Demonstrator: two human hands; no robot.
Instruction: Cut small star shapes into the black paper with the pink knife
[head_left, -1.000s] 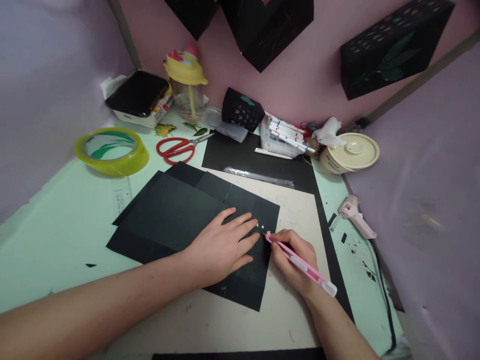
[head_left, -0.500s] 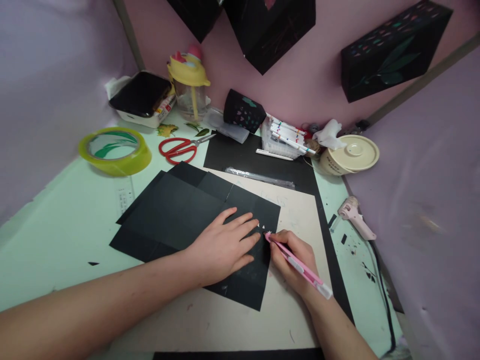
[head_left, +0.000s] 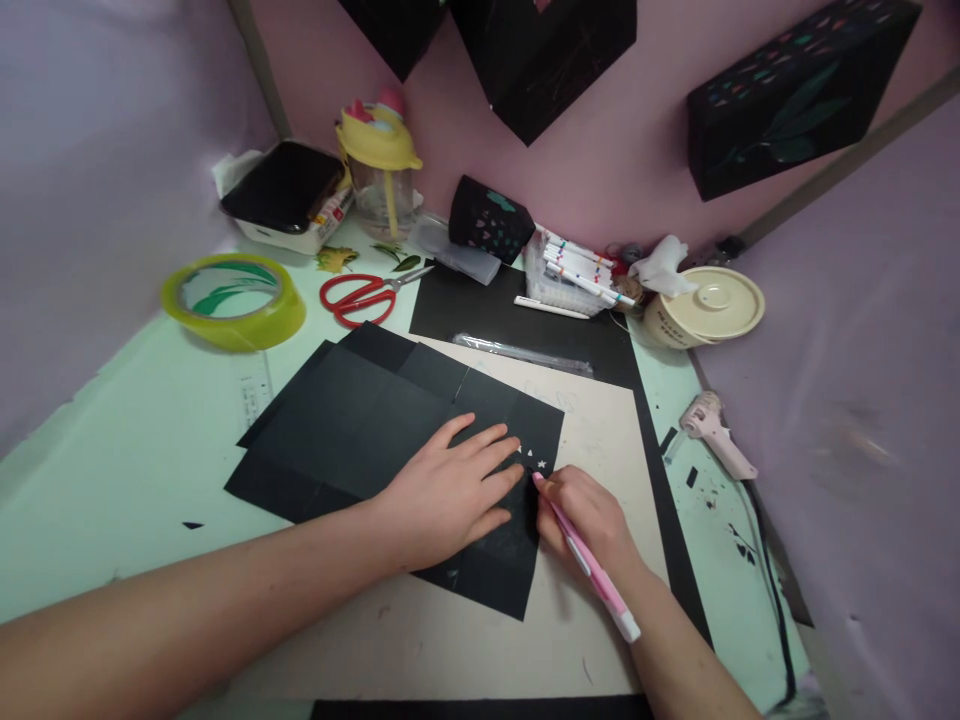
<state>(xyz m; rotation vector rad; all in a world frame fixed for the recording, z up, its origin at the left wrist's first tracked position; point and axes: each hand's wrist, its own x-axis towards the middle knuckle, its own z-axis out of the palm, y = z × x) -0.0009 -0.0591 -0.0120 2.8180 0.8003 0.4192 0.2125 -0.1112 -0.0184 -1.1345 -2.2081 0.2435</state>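
Observation:
My left hand (head_left: 454, 495) lies flat with fingers spread on a folded sheet of black card (head_left: 360, 400), pressing it against a pale board (head_left: 600, 620). In my right hand (head_left: 589, 515) is a slim pink craft knife (head_left: 592, 570), gripped like a pen. Its point meets the card close to the right edge, just right of my left fingertips; the blade itself is too small to make out. Small white shapes, among them a triangle and a star (head_left: 542, 463), show in the card just above the point.
Behind the card lie red-handled scissors (head_left: 360, 300), a yellow tape roll (head_left: 292, 310) and a box of white pens (head_left: 570, 270). A lidded cream pot (head_left: 712, 310) and a pink glue gun (head_left: 716, 435) with its cord stand right. A yellow-lidded bottle (head_left: 382, 170) is at the back. Black boxes (head_left: 795, 110) hang on the pink wall.
My right hand has shifted slightly down, and the knife's rear end has swung down and left. The star now shows fully above the point. My left hand stays in place on the card.

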